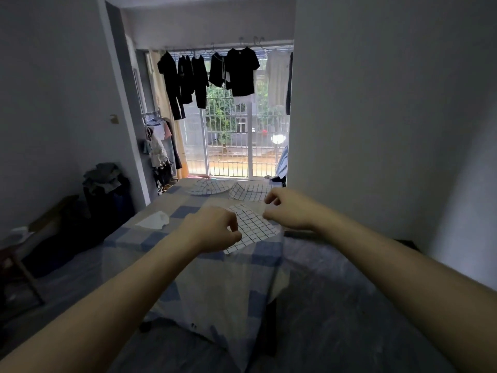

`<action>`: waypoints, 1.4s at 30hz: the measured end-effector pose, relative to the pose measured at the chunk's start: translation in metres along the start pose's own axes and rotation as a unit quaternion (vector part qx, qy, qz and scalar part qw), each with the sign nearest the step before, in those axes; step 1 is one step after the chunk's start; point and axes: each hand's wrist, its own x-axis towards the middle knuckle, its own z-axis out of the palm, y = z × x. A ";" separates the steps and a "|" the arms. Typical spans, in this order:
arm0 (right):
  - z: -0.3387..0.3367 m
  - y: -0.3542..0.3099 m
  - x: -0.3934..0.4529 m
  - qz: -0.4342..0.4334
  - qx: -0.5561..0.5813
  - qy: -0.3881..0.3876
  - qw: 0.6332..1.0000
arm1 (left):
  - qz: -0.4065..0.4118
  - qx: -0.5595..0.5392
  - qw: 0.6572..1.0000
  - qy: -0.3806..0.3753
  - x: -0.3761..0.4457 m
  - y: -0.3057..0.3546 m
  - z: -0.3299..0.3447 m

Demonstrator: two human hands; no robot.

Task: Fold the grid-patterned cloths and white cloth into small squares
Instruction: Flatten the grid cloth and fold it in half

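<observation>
Blue-and-white checked sheeting covers the table we stand at, in a dim room with a barred window at the upper centre of the frame. Near the table's front edge, just right of centre, lies the grid-patterned cloth we are working on, set as a diamond with one corner toward us. Our left hand has its fingers curled at the cloth's lower-left edge, apparently pinching it, though the fingertips are hidden. Our right hand pinches the upper-right edge between thumb and fingers. We judge this the first fold of this cloth: both edges are gripped, nothing is doubled over yet. The next move calls for lifting one edge across to meet the other, corners matched, then pressing the crease flat. Two more grid cloths wait spread at the far end of the table, and the white cloth lies crumpled at centre left, well apart from our hands. Room is tight on the right, where the table edge falls away just beside the cloth, so a corner could slip over. Bare sheeting on the left gives space to shift the work. Dark clothes hang across the window.
</observation>
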 end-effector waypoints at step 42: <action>0.211 0.173 0.475 0.113 -0.058 -0.095 0.987 | -0.034 -0.054 0.976 -0.209 0.406 -0.308 0.237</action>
